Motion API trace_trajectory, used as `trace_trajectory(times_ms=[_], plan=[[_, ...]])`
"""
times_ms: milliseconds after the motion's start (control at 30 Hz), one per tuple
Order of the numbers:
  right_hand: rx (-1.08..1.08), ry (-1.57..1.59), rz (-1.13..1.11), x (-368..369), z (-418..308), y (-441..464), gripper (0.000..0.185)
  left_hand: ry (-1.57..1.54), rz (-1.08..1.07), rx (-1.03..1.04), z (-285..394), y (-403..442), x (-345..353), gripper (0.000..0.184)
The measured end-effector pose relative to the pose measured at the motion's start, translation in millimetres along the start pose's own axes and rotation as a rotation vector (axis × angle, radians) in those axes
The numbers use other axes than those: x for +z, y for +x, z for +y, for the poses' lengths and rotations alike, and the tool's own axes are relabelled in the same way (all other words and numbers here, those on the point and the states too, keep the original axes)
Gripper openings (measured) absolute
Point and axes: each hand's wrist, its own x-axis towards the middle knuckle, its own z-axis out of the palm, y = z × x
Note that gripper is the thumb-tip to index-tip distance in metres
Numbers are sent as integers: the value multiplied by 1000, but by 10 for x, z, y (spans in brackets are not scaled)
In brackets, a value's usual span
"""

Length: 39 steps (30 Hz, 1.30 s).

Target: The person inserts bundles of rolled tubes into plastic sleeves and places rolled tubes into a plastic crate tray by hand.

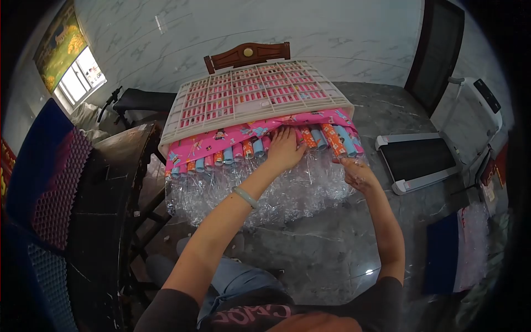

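Note:
My left hand [285, 148] lies with fingers stretched out over a row of tubes, touching a pink printed sheet [238, 134] and the tube ends beneath it. The tubes, such as an orange one [334, 139] and a light blue one [228, 155], stick out toward me in a row. Clear crinkled plastic film [243, 191] hangs below their ends. At the right end of the row, my right hand [358, 175] is closed in a pinch close to the orange tube's tip. What its fingertips hold is too small to make out.
An off-white plastic grid crate [257, 94] covers the pink-wrapped stack. A wooden chair back [247, 53] stands behind it. Left is a dark table [102, 205] with honeycomb-patterned material [61, 188]. A treadmill [417, 157] stands right, with a dark blue panel [442, 249] nearer me.

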Motion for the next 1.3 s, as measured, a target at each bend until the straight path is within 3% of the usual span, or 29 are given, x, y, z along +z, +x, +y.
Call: trace_trajectory(times_ms=[33,100,133,167,233,267,300,367,467,567,933,1300], plan=[[-2,-4,0,-15,6,29,40,-2,4,1,-45,52,27,67],[25,28,-33,-44,30,47,44,-593,115,-128,-140,146,71,58],[24,29,-31,-91,24,18,44,-1308,176,-499,236,29,-294,48],[55,17,20,-165,11,-20,45,-1308,175,-495,172,79,-247,48],[88,-2,72,-192,-3,-43,47,-2171,314,-751,-21,221,-109,37],[93,-5,88,-182,-8,-55,48,-2241,331,-760,-67,270,-51,29],[94,-11,106,-178,-24,-72,49,-2252,332,-758,-89,332,-37,29],[70,21,67,-145,-14,-76,48,-2393,543,-997,-129,476,-25,19],[29,129,-23,-106,-24,-113,51,-2317,552,-971,-146,525,6,18],[43,123,94,-132,15,-1,55,-2269,550,-1020,-156,544,43,17],[46,14,0,-57,-101,463,54,-2249,528,-938,-151,510,87,17],[-16,0,175,-153,-81,558,42,-2230,529,-851,-197,477,176,20]])
